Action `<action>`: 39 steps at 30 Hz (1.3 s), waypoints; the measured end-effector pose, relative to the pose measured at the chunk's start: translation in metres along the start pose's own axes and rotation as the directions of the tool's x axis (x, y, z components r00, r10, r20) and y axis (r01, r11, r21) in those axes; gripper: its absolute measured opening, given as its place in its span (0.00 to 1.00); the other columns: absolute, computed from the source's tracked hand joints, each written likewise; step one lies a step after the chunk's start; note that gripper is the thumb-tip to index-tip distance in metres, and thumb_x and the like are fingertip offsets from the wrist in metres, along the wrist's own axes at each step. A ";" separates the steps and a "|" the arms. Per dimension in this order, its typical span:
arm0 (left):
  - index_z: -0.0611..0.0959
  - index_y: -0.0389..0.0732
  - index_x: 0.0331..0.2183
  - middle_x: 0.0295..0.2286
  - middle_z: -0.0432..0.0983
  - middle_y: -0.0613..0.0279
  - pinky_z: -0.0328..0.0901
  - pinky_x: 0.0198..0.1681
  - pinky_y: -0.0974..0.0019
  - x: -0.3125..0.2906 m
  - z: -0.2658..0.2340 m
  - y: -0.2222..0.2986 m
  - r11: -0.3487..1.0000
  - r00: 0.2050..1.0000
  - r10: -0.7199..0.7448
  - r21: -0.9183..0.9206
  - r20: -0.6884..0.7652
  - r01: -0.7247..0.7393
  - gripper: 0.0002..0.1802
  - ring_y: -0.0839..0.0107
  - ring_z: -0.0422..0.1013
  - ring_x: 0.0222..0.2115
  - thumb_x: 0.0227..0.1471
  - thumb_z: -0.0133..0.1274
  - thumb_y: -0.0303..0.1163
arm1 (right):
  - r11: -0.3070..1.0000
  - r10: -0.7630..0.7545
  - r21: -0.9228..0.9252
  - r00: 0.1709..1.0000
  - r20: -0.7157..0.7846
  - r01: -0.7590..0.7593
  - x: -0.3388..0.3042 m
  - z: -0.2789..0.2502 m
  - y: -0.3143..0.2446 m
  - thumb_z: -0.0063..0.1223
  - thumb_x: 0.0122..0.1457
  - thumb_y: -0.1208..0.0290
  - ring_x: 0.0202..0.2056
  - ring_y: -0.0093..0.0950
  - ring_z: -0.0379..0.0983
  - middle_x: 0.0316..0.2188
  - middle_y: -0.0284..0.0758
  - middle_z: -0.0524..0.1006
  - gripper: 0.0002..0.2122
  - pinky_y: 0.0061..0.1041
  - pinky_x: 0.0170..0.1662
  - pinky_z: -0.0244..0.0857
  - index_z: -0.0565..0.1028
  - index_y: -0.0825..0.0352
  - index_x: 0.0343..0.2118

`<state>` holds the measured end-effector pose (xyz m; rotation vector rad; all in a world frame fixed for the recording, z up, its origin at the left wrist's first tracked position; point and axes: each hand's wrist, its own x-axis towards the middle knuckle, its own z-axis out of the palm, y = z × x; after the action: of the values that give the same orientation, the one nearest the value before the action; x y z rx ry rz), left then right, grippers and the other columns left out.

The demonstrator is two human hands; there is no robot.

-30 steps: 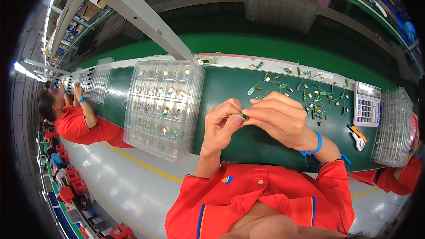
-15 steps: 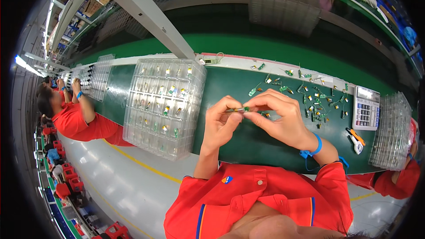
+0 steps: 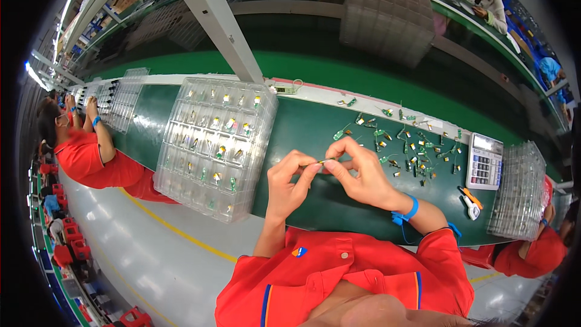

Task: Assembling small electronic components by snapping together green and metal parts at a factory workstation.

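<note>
In front of my chest, my left hand (image 3: 289, 183) and my right hand (image 3: 364, 177) meet fingertip to fingertip. Both pinch a small circuit board part (image 3: 320, 162), thin and seen edge-on; the fingers cover most of it. A blue wrist strap (image 3: 407, 211) circles my right wrist. Beyond my right hand, several loose green circuit boards (image 3: 417, 152) with wires and small yellow-silver parts lie scattered on the green table (image 3: 315, 122). Left of my hands stands a stack of clear plastic trays (image 3: 172, 166), whose top pockets hold several similar boards.
To the right are a calculator (image 3: 484, 163), an orange-handled tool (image 3: 471, 198), a white tool (image 3: 470, 209) and another clear tray stack (image 3: 517, 194). A metal post (image 3: 215, 21) rises behind the left trays. Co-workers sit at left (image 3: 91, 152) and right (image 3: 532, 243).
The whole view has shifted slightly. My hands stay together; the green piece seen at the right fingertips is now mostly covered, and the fingers have closed around the part.
</note>
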<state>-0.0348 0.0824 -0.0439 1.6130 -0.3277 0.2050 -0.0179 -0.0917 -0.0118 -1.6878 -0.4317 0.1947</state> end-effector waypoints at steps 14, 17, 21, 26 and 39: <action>0.76 0.31 0.37 0.37 0.69 0.52 0.69 0.38 0.64 -0.036 -0.009 -0.006 0.963 0.941 0.027 -0.243 -0.336 -0.114 0.12 0.65 0.69 0.39 0.48 0.47 0.17 | 0.676 0.301 0.588 0.895 0.329 -0.444 0.016 0.034 -0.001 0.48 0.61 0.69 0.33 0.19 0.69 0.30 0.32 0.69 0.07 0.31 0.40 0.75 0.69 0.68 0.35; 0.79 0.31 0.36 0.37 0.71 0.53 0.67 0.43 0.65 -0.037 -0.018 -0.014 0.953 0.929 0.119 -0.223 -0.349 -0.206 0.12 0.64 0.70 0.39 0.45 0.54 0.15 | 0.638 0.307 0.570 0.850 0.429 -0.518 0.016 0.044 -0.005 0.49 0.61 0.68 0.32 0.19 0.69 0.30 0.31 0.69 0.08 0.31 0.39 0.75 0.69 0.68 0.36; 0.79 0.31 0.33 0.34 0.75 0.51 0.69 0.39 0.65 -0.041 -0.035 0.001 0.945 0.933 0.080 -0.272 -0.351 -0.184 0.09 0.61 0.71 0.38 0.46 0.52 0.14 | 0.744 0.308 0.445 0.847 0.432 -0.498 0.017 0.044 -0.012 0.50 0.60 0.69 0.35 0.21 0.72 0.33 0.35 0.73 0.11 0.30 0.40 0.74 0.69 0.69 0.43; 0.80 0.32 0.37 0.32 0.78 0.56 0.68 0.35 0.73 -0.060 -0.138 0.035 0.940 0.782 0.169 0.336 -0.601 0.055 0.12 0.74 0.73 0.31 0.46 0.52 0.16 | 0.696 -0.222 -0.679 0.969 0.105 0.233 0.056 -0.025 0.022 0.52 0.49 0.82 0.43 0.36 0.71 0.40 0.41 0.75 0.12 0.29 0.47 0.63 0.74 0.70 0.39; 0.81 0.34 0.30 0.23 0.75 0.58 0.65 0.28 0.66 -0.055 -0.258 0.017 0.214 0.861 0.293 0.906 -0.416 0.365 0.09 0.67 0.70 0.22 0.43 0.59 0.28 | 0.444 -0.237 -0.885 0.971 0.032 0.138 0.078 -0.071 0.100 0.52 0.50 0.81 0.37 0.41 0.72 0.31 0.45 0.76 0.10 0.34 0.42 0.65 0.75 0.72 0.37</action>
<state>-0.0755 0.3436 -0.0272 2.7666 0.4321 0.9833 0.0966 -0.1369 -0.0886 -2.6587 -0.7219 -0.3710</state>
